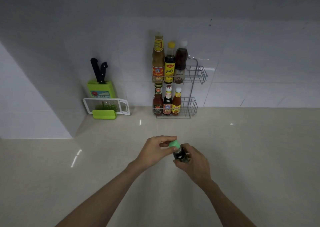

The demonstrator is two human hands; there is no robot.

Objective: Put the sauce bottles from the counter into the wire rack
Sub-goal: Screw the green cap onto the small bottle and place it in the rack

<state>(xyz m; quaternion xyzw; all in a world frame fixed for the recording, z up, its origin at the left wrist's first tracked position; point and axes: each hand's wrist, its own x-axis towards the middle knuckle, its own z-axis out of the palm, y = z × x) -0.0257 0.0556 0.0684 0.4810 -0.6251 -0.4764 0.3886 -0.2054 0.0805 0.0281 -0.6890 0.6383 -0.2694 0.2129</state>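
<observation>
A: What's nearest?

B: Two bare forearms reaching in over the counter (259,149). The right hand (194,164) is wrapped around the body of a dark sauce bottle (180,155); the left hand (154,151) pinches its green cap (174,144).

A: Where is that bottle?

B: Mid-counter, well short of the back edge; I cannot tell whether it touches the surface.

A: And the wire rack (194,81)?

B: At the back edge against the wall, three bottles on each tier, right-hand sections bare. A green knife block (101,90) and a grater (107,105) sit in the back-left corner.
</observation>
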